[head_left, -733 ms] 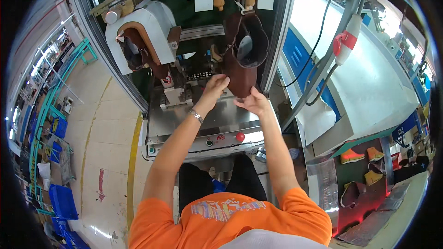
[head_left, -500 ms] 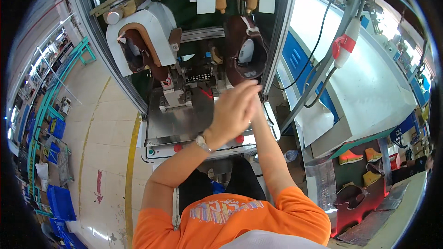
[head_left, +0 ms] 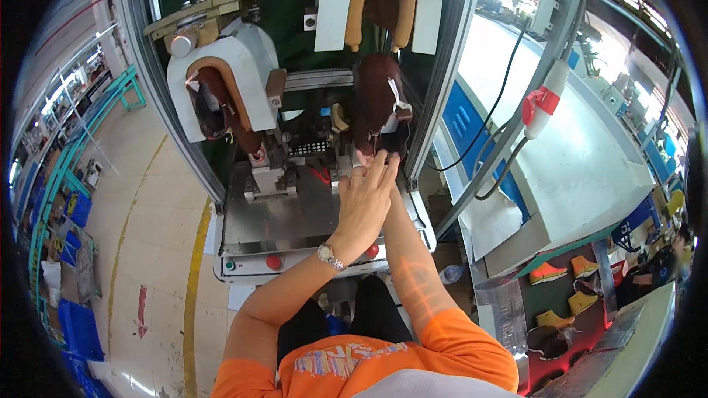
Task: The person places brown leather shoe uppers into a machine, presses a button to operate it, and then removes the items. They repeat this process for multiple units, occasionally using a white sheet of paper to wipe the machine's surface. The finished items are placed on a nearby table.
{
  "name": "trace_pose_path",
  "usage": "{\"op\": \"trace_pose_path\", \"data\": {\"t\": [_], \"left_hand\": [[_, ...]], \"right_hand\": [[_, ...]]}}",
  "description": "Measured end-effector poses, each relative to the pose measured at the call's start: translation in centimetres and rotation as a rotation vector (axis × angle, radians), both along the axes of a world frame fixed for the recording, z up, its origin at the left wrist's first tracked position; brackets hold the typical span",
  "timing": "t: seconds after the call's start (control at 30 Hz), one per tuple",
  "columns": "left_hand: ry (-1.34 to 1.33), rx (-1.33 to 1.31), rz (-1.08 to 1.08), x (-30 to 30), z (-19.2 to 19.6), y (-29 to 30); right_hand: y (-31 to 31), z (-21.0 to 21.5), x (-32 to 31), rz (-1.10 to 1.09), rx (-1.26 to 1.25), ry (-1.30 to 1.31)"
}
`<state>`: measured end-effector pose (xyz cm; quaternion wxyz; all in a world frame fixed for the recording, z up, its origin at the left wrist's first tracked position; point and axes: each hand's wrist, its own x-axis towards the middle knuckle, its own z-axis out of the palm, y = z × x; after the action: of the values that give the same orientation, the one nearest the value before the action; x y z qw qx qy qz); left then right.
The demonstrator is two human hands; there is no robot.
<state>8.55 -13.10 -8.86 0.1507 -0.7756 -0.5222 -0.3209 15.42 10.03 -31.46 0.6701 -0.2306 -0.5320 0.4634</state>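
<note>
At the machine's right station stands a brown leather boot upper (head_left: 377, 92) with a white strip and a dark opening turned to the lower right. My left hand (head_left: 363, 203), with a watch on its wrist, has its fingers closed on the boot's lower end. My right hand (head_left: 391, 177) is at the same end, largely hidden behind the left, so its grip does not show. At the left station another brown boot upper (head_left: 215, 96) sits inside a tan U-shaped pad (head_left: 234, 99) on a white housing. A matching tan pad (head_left: 404, 0) hangs above the right station.
A steel plate (head_left: 273, 217) lies below the stations, with red buttons (head_left: 273, 262) along its front. A metal post with a red-and-white plug (head_left: 542, 103) and a white machine (head_left: 582, 177) stand right. Several boots (head_left: 582, 302) lie on a lower-right shelf; blue bins (head_left: 80, 328) stand left.
The boot at the right station has turned, and its opening no longer faces me. My hands have come down to its lower end. The whole view has shifted slightly.
</note>
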Motion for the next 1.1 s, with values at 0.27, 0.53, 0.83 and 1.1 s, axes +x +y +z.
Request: {"op": "trace_pose_path", "data": {"t": [0.27,0.53,0.83,1.1], "left_hand": [[0.067,0.056,0.052,-0.9,-0.3,0.4],[0.027,0.000,0.029,-0.8,-0.8,0.3],[-0.219,-0.071,-0.249,-1.0,-1.4,-0.2],[-0.585,-0.288,-0.415,-9.5,-6.1,-5.5]], "right_hand": [[-4.3,3.7,-1.2,0.551,-0.118,0.521],[-5.8,4.3,-0.4,0.453,-0.149,0.442],[-7.0,6.8,1.0,0.184,-0.187,0.173],[-13.9,-8.4,19.1,-0.832,-0.626,-0.712]]}}
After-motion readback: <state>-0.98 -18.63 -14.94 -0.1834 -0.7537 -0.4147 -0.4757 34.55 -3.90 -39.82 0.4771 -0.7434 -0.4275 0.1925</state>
